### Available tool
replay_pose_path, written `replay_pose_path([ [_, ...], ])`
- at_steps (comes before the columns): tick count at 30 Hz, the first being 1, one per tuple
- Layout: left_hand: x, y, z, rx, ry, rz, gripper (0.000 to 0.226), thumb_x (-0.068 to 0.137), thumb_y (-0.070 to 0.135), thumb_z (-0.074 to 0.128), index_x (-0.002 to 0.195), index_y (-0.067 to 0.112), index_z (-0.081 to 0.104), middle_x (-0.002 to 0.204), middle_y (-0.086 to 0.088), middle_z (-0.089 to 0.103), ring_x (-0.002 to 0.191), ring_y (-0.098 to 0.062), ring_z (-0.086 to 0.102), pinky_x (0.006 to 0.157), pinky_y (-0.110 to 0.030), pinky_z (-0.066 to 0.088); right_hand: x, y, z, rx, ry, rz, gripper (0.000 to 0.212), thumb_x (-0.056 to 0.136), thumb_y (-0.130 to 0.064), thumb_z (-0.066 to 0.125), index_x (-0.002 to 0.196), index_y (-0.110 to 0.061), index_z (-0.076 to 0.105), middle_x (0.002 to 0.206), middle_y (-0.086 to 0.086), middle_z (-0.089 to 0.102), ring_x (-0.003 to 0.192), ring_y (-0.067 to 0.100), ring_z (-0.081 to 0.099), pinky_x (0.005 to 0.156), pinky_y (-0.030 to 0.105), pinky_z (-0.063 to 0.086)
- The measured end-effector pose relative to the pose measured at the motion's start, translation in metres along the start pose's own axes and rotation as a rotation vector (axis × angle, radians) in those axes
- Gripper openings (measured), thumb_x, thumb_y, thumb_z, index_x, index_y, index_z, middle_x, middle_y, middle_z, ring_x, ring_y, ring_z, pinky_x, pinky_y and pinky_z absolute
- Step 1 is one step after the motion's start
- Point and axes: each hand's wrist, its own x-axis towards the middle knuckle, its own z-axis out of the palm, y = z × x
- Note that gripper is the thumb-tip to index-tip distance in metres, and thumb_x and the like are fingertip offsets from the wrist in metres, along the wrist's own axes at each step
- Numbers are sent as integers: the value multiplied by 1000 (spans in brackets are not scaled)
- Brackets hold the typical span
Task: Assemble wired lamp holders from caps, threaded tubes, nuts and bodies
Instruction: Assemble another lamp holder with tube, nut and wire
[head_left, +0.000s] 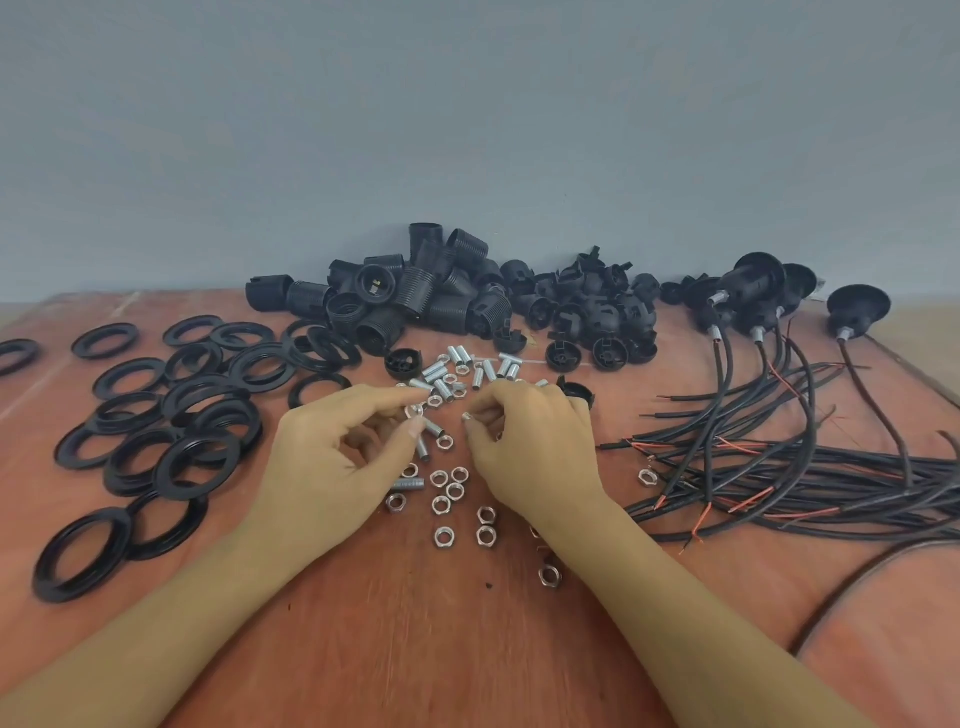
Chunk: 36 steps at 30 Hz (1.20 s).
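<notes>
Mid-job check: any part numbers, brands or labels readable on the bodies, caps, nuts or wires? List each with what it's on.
None readable.
Bodies, caps, rings, nuts, wires: no print or label shows; any moulded marks are too small to tell.

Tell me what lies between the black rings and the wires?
In the head view: scattered nuts and threaded tubes, with the left hand and right hand over them.
</notes>
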Motion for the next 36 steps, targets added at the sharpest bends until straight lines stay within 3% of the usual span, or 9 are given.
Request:
replay_pose_path([
  [3,1,-1,1,-5,-6,-3,20,90,16,67,109,21,72,85,10,68,74,-10,63,60,-13,47,0,0,1,91,17,-46,18,94,-23,58,112,-23,62,106,-8,66,98,15,60,96,35,40],
  [5,2,-1,0,-17,4,-34,24,89,23,62,111,23,71,92,15,70,79,-7,66,63,-14,49,-1,-3,-4,315,79,-86,14,94,-16,61,108,-16,64,105,-2,65,91,12,61,87,23,46],
  [7,2,-1,-1,-20,4,-51,27,87,25,61,112,26,69,95,17,71,83,-7,68,67,-19,54,-4,-6,-9,555,89,-99,14,90,-10,67,98,-21,64,98,-5,67,82,7,64,76,8,46],
  [9,2,-1,-1,-32,4,-37,27,87,23,62,113,25,69,94,16,71,83,-8,69,69,-23,56,-10,-9,-13,761,36,-83,25,86,-7,73,94,-27,62,92,-11,68,77,4,66,72,9,48],
  [14,2,-2,-2,-72,25,-53,26,82,22,69,108,20,72,88,7,73,79,-12,69,67,-29,58,-13,-13,-17,1009,6,-53,26,82,3,74,94,-18,64,88,-7,71,78,4,70,72,15,53],
  [17,1,-2,-2,-68,28,-46,26,80,23,71,105,19,74,84,9,71,76,-11,68,66,-31,57,-13,-12,-19,1041,19,-61,27,81,3,75,92,-20,64,88,-6,72,82,9,71,76,19,55],
  [26,3,-3,-3,-7,-5,49,25,82,22,72,107,21,74,85,9,67,71,-18,64,57,-38,54,-14,-10,-18,968,63,-169,26,80,4,76,91,-18,66,87,-10,72,81,1,70,76,13,52],
  [36,2,-2,-1,-92,-36,-2,24,87,25,64,111,25,70,99,16,71,89,-11,70,75,-33,57,-13,-8,-19,984,50,-184,27,79,1,77,90,-21,66,86,-8,74,82,5,72,76,15,53],
])
